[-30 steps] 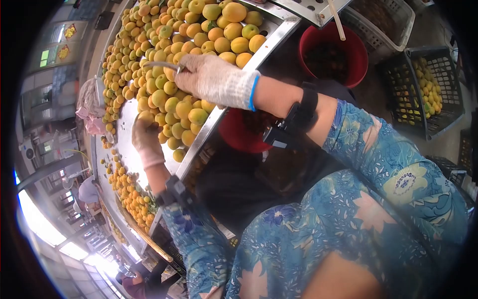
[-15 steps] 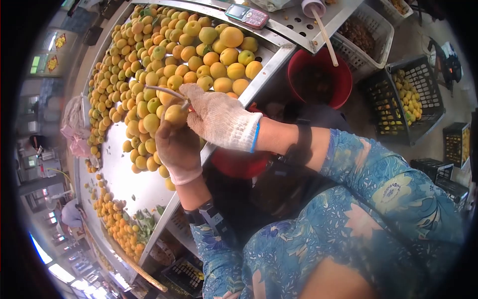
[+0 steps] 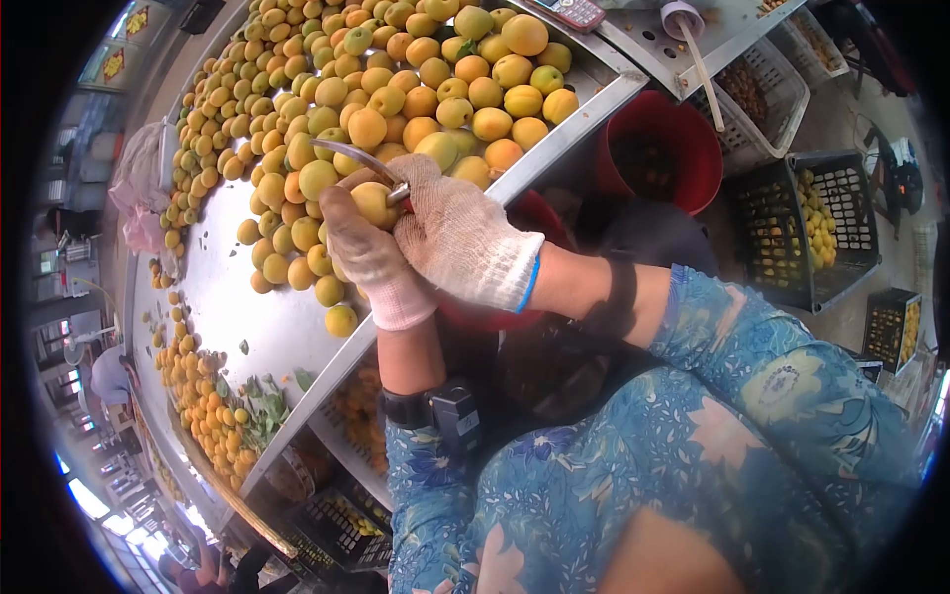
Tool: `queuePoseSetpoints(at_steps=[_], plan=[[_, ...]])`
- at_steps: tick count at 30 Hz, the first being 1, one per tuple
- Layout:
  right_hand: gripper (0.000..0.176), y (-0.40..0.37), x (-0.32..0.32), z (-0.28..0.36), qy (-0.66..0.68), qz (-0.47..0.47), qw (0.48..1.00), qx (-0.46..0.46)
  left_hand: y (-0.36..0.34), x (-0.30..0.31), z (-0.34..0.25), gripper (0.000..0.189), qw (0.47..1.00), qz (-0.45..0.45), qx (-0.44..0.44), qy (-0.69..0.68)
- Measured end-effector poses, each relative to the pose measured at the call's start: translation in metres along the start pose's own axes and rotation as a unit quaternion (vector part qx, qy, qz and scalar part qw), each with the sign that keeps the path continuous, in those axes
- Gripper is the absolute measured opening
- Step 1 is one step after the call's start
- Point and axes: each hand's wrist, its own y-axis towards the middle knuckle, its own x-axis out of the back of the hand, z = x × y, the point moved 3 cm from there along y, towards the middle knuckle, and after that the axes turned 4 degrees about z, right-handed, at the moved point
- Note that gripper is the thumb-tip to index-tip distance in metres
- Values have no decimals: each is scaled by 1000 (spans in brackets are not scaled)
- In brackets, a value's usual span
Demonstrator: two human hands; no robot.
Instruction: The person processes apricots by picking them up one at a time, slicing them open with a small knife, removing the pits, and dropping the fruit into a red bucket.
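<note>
My left hand (image 3: 371, 252), in a stained pale glove, is wrapped round a yellow fruit (image 3: 374, 205) above the table's near edge. Closed beside it, my right hand (image 3: 460, 233) wears a knitted glove with a blue cuff edge. It grips a tool with a curved metal blade (image 3: 348, 152), which points up and left past the fruit. The tool's handle is mostly hidden in the glove, and a short metal part touches the fruit's right side. Yellow and orange fruits (image 3: 426, 104) lie piled on the metal table (image 3: 228, 312) just beyond both hands.
Right of the table are a red bucket (image 3: 661, 148), a white crate (image 3: 782, 99) and a black crate (image 3: 841, 247) of fruit. A phone (image 3: 572, 12) lies at the top. Smaller orange fruits (image 3: 198, 396) and leaves (image 3: 265, 406) are at lower left. A person (image 3: 111, 374) is far left.
My view has shifted, so the table and crates sit differently in the frame. Both hands still hold the fruit and tool; my left hand has turned, showing more of its paler glove side.
</note>
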Motion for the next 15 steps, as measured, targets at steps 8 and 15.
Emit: queuePoseSetpoints(at_steps=[8, 15], plan=[[51, 2, 15, 7, 365, 238, 894, -104, 13, 9, -5, 61, 957, -34, 203, -207], [66, 21, -18, -32, 253, -4, 964, 85, 19, 9, 1, 52, 986, 124, 46, -100]])
